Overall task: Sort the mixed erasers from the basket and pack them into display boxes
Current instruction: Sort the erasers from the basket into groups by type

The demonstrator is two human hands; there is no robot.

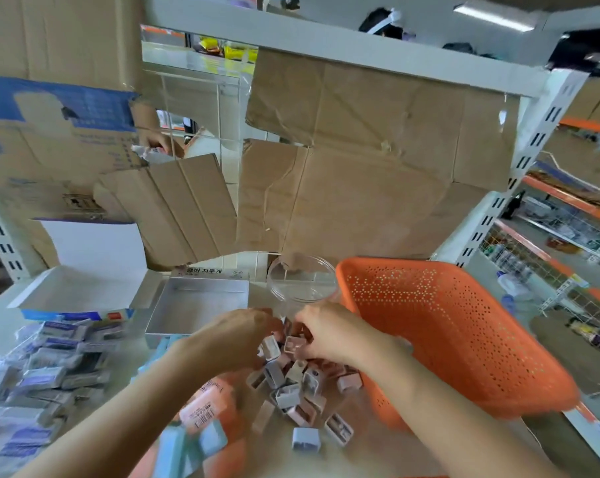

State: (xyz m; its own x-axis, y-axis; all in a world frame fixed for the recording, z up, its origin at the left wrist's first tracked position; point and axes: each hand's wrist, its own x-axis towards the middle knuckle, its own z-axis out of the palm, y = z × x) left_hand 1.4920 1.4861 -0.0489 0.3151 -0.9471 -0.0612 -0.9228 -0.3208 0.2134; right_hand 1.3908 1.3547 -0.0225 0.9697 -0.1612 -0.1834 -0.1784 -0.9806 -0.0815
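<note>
Here, both hands meet over a heap of small erasers (291,377) on the table (377,450). The left hand (236,336) curls its fingers down into the heap's top; the tips are hidden, so I cannot tell whether they hold anything. The right hand (333,332) has its fingers bent together and pinches a pale piece on top of the heap. Just right, the orange basket (446,322) stands tilted on its side, with nothing seen inside, closing off that flank. Behind the hands a clear round tub (302,284) and an open white display box (198,301) show bare bottoms. Wrapped erasers (50,370) crowd the left table edge; pink erasers (205,405) and blue erasers (188,446) lie nearest.
</note>
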